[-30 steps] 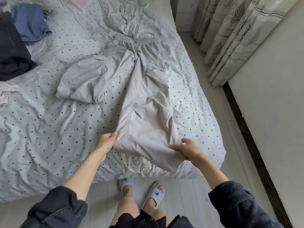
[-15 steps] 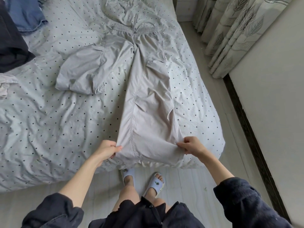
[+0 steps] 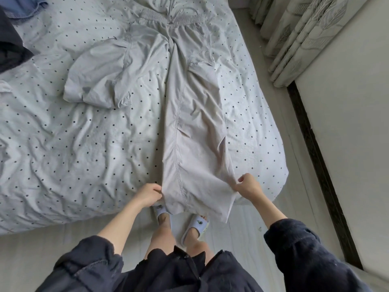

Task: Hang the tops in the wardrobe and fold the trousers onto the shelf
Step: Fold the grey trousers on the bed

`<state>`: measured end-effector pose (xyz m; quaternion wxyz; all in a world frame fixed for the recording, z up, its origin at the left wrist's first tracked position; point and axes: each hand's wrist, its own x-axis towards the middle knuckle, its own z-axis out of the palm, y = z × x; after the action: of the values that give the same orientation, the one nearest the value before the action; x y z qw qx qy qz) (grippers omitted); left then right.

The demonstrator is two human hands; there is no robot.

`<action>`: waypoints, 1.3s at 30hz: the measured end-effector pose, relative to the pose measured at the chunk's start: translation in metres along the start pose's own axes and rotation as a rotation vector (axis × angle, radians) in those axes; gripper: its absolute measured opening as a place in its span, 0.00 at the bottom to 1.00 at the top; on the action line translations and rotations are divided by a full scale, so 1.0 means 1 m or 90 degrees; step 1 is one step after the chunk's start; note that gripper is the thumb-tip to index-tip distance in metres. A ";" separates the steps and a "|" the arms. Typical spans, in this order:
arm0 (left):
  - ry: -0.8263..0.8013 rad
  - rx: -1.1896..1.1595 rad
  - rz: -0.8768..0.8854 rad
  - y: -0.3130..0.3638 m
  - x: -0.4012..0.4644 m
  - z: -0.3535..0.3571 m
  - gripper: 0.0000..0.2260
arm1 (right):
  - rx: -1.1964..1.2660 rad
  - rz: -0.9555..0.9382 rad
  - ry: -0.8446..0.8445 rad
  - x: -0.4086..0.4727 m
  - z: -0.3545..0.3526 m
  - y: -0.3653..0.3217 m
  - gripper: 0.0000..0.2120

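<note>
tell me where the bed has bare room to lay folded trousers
Bare duvet lies left of the straightened leg, below the crumpled leg. A narrower strip runs right of the trousers. The far-left corner is crowded with dark clothing.

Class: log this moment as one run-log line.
step: straightening trouser leg | left hand: grips hem | right hand: grips hem | grey trousers: on bed, other leg bunched

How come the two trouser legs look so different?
The right leg lies pulled out straight, its hem hanging off the bed edge; the left leg is folded back in a crumpled bunch further up the bed. The left hand and right hand pinch the right leg's hem sides; nothing touches the left leg. Both are the same pale grey cloth.
</note>
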<state>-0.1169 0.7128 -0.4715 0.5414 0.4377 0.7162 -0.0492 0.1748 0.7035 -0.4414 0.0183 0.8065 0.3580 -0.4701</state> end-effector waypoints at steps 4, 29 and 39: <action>0.050 -0.005 0.018 0.000 0.006 -0.032 0.16 | 0.034 -0.045 -0.004 0.004 0.002 -0.035 0.23; 0.249 -0.044 0.078 -0.025 0.182 -0.356 0.30 | 0.122 -0.253 0.083 0.074 0.163 -0.365 0.23; 0.440 0.037 0.451 -0.005 0.155 -0.371 0.07 | 0.222 -0.351 0.242 0.056 0.151 -0.376 0.07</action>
<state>-0.3964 1.0007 -0.4486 0.2433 0.6597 0.6594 0.2659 -0.1445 0.9594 -0.4535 -0.3132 0.7437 0.4734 -0.3531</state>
